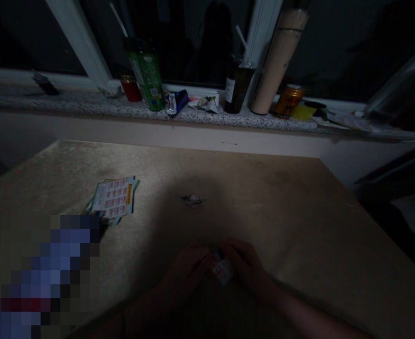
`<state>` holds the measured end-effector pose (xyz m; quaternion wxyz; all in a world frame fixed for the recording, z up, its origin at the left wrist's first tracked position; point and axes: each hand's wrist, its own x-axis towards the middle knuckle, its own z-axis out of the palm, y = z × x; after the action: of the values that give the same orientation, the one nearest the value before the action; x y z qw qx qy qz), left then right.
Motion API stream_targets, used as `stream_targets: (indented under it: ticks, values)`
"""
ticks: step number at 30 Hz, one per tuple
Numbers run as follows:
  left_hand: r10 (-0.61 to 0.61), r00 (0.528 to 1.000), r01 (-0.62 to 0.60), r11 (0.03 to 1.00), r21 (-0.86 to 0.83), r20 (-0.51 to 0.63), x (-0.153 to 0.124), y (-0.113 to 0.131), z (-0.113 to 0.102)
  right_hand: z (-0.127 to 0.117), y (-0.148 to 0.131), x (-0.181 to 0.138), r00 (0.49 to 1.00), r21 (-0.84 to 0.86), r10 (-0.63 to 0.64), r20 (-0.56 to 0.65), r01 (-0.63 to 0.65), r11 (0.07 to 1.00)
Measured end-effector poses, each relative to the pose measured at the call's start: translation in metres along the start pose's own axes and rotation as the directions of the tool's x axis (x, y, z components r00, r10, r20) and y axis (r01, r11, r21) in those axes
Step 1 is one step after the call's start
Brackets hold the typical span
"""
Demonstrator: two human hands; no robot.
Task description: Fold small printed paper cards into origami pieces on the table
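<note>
Both of my hands are low in the middle of the view, over the near part of the table. My left hand (192, 264) pinches the left edge of a small printed paper (223, 272), pale with reddish print and a dark patch at its top. On the opposite edge, my right hand (245, 262) has its fingers closed on the same paper. Dim light hides the fingertips and any fold lines. Beyond the hands lies a small folded paper triangle (193, 200), touched by neither hand.
A stack of printed sheets (114, 197) lies on the wooden table (281, 202) at left, beside a pixelated area. Along the granite windowsill (196, 117) stand a green bottle (149, 77), a dark drink cup (238, 89), a beige flask (278, 61), an orange can (288, 102) and wrappers.
</note>
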<state>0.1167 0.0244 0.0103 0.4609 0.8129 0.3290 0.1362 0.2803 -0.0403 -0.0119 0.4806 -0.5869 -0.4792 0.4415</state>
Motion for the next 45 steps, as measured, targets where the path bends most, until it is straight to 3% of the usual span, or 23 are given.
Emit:
stream_targets:
  ticks: [6,10,15,20,34,45]
  values:
    - [0.071,0.997,-0.072,0.996,0.051,0.012,0.001,-0.0033,0.001,-0.001,-0.006,0.0039,0.999,0.018,0.049,-0.009,-0.049,0.999]
    - [0.026,0.999,-0.027,0.999,0.02,0.034,0.003,-0.0031,0.0012,-0.0006,-0.0062,0.0026,0.999,-0.014,0.012,-0.032,-0.013,1.0]
    - [-0.051,0.997,0.046,0.994,-0.103,-0.05,-0.0002,-0.0052,0.0009,-0.0009,-0.0034,0.0032,0.998,0.028,0.028,-0.051,-0.027,0.999]
    - [-0.043,0.999,0.041,0.983,-0.178,-0.01,-0.0012,-0.0073,0.0003,-0.0017,-0.0016,0.0057,0.998,0.04,0.035,-0.045,-0.033,0.999]
    - [0.092,0.993,-0.083,0.991,-0.106,0.079,-0.0027,-0.0058,-0.0003,-0.002,-0.0026,0.0065,0.999,0.027,0.031,-0.018,-0.03,0.999]
    - [0.102,0.987,-0.101,0.995,-0.015,0.127,-0.0012,0.002,-0.002,-0.0015,-0.005,0.0048,0.999,-0.013,0.03,-0.02,-0.03,0.999]
